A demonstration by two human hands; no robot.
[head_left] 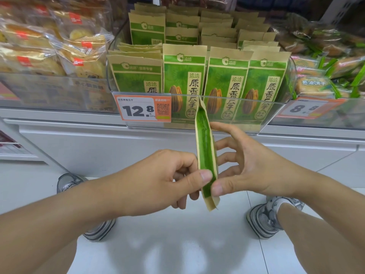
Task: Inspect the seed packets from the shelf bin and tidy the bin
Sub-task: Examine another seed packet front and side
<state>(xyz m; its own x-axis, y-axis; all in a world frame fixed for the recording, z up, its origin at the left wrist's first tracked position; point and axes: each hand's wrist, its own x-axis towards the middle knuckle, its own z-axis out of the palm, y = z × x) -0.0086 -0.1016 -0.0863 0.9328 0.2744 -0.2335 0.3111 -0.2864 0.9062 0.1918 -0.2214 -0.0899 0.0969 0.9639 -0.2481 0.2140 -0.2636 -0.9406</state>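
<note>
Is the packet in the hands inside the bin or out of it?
Out. The seed packet is held edge-on below the clear bin, pinched between the left hand and right hand.

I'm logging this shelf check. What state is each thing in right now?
Held packet: out of the bin, edge-on to the camera, pinched by both hands.
Left hand: pinching the packet.
Right hand: thumb on the packet, fingers spread.
Bin: full, packets upright.

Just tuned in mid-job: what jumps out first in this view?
A green seed packet held edge-on at centre, pinched between the left hand and the right hand. Behind it, a clear shelf bin holds rows of matching packets, with an orange 12.8 price tag on its front.
</note>
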